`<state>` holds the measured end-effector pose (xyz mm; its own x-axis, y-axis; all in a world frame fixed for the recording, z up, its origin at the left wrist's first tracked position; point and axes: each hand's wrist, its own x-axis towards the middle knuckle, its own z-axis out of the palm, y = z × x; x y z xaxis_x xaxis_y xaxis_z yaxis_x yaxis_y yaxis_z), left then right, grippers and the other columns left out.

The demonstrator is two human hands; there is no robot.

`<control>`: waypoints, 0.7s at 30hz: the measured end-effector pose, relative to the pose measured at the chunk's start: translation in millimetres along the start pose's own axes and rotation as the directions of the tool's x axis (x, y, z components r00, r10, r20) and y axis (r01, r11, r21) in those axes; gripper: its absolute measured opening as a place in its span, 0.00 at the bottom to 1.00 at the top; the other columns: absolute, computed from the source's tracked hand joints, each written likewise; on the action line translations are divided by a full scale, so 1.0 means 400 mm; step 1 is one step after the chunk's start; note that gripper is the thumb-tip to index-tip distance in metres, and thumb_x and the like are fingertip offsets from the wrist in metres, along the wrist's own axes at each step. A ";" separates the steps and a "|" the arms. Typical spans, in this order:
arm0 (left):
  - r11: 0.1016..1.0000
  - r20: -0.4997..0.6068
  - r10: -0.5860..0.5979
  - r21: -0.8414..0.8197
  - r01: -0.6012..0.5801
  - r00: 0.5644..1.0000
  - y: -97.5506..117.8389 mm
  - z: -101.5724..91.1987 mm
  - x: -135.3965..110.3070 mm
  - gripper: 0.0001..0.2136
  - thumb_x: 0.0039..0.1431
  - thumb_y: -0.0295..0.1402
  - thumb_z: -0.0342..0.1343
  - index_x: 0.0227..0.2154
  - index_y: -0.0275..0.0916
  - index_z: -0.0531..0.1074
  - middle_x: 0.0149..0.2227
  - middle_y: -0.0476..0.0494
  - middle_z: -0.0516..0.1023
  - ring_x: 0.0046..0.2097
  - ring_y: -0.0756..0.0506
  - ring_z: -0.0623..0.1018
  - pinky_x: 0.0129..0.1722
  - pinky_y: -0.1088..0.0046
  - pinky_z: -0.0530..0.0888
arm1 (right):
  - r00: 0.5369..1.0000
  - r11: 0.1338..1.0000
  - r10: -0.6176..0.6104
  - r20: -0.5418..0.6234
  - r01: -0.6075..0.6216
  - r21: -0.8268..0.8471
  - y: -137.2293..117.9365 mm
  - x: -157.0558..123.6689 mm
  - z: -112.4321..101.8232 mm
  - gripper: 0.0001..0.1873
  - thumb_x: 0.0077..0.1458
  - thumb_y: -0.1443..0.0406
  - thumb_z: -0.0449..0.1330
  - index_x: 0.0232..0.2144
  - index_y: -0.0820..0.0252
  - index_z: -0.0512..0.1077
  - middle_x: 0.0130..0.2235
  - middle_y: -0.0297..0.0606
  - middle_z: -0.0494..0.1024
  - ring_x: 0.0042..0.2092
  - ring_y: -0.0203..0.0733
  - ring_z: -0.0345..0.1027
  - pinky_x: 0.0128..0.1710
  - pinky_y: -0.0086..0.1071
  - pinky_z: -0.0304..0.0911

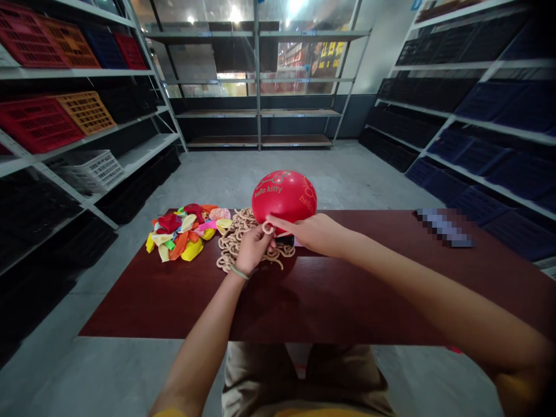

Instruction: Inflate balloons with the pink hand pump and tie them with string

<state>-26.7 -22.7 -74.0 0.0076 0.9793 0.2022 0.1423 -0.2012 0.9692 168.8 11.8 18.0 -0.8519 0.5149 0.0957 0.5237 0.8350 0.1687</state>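
Head view: red balloon upright, neck down, left hand and right hand pinching a beige loop.

A stockroom; steel shelving holds plastic crates on both sides; grey concrete floor runs between.

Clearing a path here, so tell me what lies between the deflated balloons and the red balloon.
A tangle of tan loops lies between the deflated balloons and the red balloon, as the head view shows.
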 end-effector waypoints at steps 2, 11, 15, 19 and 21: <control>1.000 0.013 0.003 0.006 -0.003 1.000 -0.003 0.003 -0.001 0.17 0.61 0.48 0.53 0.28 0.38 0.70 0.21 0.50 0.74 0.21 0.52 0.70 0.24 0.77 0.66 | 0.997 0.997 0.075 0.029 -0.075 -0.011 -0.003 0.005 -0.004 0.38 0.58 0.69 0.51 0.68 0.57 0.45 0.29 0.38 0.79 0.24 0.37 0.67 0.25 0.29 0.50; 1.000 -0.005 -0.019 -0.012 0.019 1.000 -0.001 0.001 -0.001 0.18 0.61 0.49 0.52 0.26 0.38 0.69 0.19 0.50 0.73 0.19 0.52 0.70 0.21 0.78 0.65 | 0.996 0.996 -0.084 -0.027 0.085 0.040 0.003 0.004 -0.021 0.24 0.62 0.68 0.50 0.59 0.50 0.62 0.40 0.38 0.79 0.34 0.37 0.70 0.30 0.28 0.52; 1.000 0.015 0.000 0.017 0.000 1.000 0.002 0.005 -0.004 0.16 0.61 0.47 0.52 0.27 0.38 0.70 0.21 0.50 0.74 0.21 0.52 0.71 0.23 0.77 0.67 | 0.999 0.996 -0.043 -0.014 0.042 -0.085 -0.009 0.016 -0.006 0.25 0.63 0.67 0.49 0.61 0.47 0.60 0.37 0.39 0.80 0.31 0.39 0.70 0.29 0.30 0.51; 1.000 0.033 0.010 0.014 -0.010 0.999 0.007 0.008 -0.004 0.17 0.61 0.47 0.52 0.26 0.39 0.69 0.21 0.50 0.75 0.21 0.51 0.71 0.24 0.76 0.68 | 0.998 0.988 0.062 0.006 -0.060 -0.141 -0.030 0.026 -0.020 0.27 0.63 0.69 0.49 0.63 0.54 0.56 0.33 0.41 0.79 0.28 0.39 0.70 0.27 0.30 0.50; 0.999 0.053 0.024 0.029 -0.025 0.998 0.012 0.009 -0.006 0.17 0.62 0.47 0.51 0.26 0.39 0.68 0.22 0.50 0.74 0.22 0.51 0.71 0.25 0.76 0.67 | 0.997 0.990 0.075 0.010 -0.073 -0.120 -0.035 0.029 -0.035 0.24 0.63 0.68 0.49 0.61 0.57 0.58 0.33 0.41 0.79 0.28 0.40 0.70 0.26 0.30 0.49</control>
<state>-22.6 -26.0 -70.4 0.0632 0.9741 0.2173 0.1710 -0.2251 0.9592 151.5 3.6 30.3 -0.8101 0.5780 0.0982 0.5800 0.7657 0.2781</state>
